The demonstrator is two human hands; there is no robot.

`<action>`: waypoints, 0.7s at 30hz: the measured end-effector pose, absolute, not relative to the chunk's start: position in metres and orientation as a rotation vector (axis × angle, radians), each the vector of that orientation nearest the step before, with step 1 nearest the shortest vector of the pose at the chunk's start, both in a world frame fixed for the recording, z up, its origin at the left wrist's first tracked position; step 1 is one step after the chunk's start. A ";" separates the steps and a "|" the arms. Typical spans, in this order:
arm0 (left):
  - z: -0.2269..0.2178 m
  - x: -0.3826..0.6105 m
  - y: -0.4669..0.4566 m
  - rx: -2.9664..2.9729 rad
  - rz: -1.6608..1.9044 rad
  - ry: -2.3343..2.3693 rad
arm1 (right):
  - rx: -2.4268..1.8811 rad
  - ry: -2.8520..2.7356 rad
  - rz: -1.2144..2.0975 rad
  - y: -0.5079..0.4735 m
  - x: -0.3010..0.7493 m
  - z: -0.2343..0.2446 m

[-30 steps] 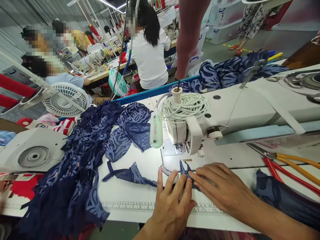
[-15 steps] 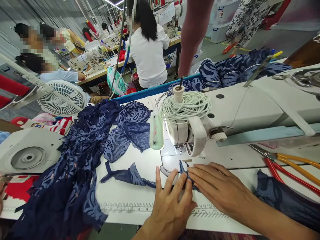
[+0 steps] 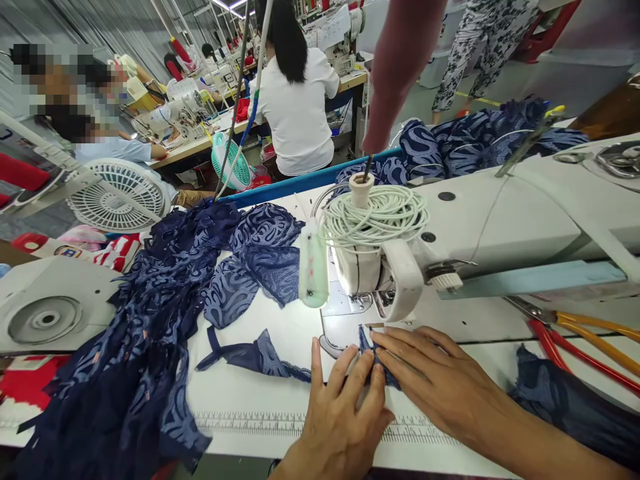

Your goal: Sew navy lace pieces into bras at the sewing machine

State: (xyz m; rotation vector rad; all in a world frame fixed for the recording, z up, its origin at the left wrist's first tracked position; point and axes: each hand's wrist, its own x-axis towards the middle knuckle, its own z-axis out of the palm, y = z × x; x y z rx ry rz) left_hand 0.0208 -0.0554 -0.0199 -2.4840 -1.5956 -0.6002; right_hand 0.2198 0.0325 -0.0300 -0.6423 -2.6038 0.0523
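Note:
Flat on the white sewing table, my left hand has its fingers spread, the tips resting on a narrow piece of navy lace fabric. From the other side my right hand lies with fingers stretched out and close together, pressing the same piece; its thumb is hidden. Part of the fabric is covered by both hands. A strip of navy lace runs out to the left of my left hand. Just beyond the fingertips is the sewing machine head, with its presser foot above the metal plate.
A heap of navy lace pieces hangs over the table's front edge at left, with cut cups beside it. Orange- and red-handled scissors and dark fabric lie at right. A white fan and co-workers are beyond.
The camera view has shifted slightly. Both hands stay on the navy lace with almost the same pose, and the fabric has hardly moved.

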 end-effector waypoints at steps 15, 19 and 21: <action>-0.020 0.022 -0.057 -2.507 -0.500 -1.590 | -0.655 -2.553 -0.046 0.029 0.229 -0.026; -0.020 0.022 -0.059 -2.511 -0.503 -1.596 | -0.576 -2.561 -0.033 0.028 0.232 -0.028; -0.019 0.022 -0.060 -2.508 -0.525 -1.612 | -0.591 -2.560 -0.034 0.028 0.232 -0.029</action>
